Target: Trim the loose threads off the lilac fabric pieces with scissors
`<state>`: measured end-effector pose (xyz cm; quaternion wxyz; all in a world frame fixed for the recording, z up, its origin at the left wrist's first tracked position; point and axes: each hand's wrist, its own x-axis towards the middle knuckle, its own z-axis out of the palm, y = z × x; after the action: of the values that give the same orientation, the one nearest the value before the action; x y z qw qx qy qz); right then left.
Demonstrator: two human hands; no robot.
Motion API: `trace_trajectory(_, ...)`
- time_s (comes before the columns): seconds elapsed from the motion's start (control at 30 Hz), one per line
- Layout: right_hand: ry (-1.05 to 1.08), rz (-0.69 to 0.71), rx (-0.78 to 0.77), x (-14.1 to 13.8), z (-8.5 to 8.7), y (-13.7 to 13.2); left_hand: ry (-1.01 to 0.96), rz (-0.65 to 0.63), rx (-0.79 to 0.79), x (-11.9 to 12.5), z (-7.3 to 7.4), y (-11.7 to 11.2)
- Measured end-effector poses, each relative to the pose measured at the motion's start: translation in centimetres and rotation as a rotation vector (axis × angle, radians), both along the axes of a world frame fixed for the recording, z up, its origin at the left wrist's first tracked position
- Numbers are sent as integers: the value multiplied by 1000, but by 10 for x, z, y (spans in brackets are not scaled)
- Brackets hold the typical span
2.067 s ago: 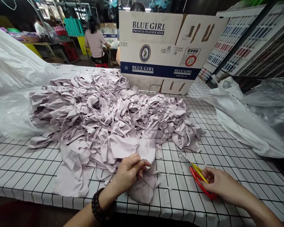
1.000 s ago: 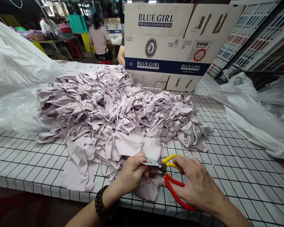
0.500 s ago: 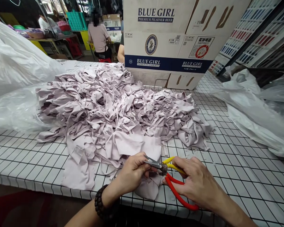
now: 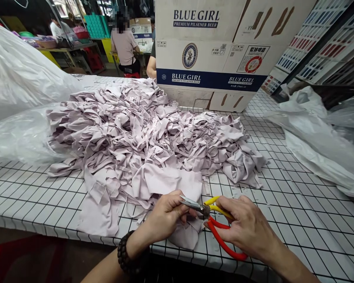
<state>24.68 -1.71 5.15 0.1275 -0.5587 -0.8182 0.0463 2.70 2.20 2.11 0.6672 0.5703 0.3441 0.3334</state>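
Note:
A big heap of pale lilac fabric pieces lies on the table with a white grid-patterned cover. My left hand, with a dark bead bracelet at the wrist, pinches one lilac fabric piece at the table's near edge. My right hand grips scissors with one yellow and one red handle. Their steel blades point left and meet the cloth right at my left fingertips.
A large "Blue Girl" cardboard box stands behind the heap. Clear plastic bags lie at the left and right. A seated person works at a far table. Racks of colour samples stand at the back right.
My right hand picked the scissors up from the table and brought them left to the cloth held in my left hand. Over the last second the hands barely moved.

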Motion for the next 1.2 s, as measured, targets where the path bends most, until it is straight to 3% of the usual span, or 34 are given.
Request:
trace_trajectory(0.2,32,-4,-2,0,-4,1,9,9,-35,0,4,-1)
trace_trajectory(0.3,92,-72,-93,6,-8,-2,27,12,-12,-2,7,1)
trace_trajectory(0.43,188,-399,-233,33,-17,-5,41,0,59,-2,5,2)
trace_trajectory(0.57,82,-697,-321,77,-35,-11,190,-88,195,2,5,-6)
trace_trajectory(0.7,100,-645,-240,124,-57,-18,351,-134,322,-7,15,-25)
trace_trajectory(0.8,63,-564,-203,133,-58,-14,406,11,318,-31,17,-38)
trace_trajectory(0.9,23,-468,-151,78,-39,-2,500,362,301,-58,2,-41)
trace_trajectory(1.0,185,-171,-214,-27,-23,14,610,689,220,-75,-20,-35)
trace_trajectory(1.1,148,-5,-213,-115,-25,31,653,770,111,-78,-35,-24)
trace_trajectory(1.2,163,9,-224,-137,-30,45,588,712,98,-76,-36,-15)
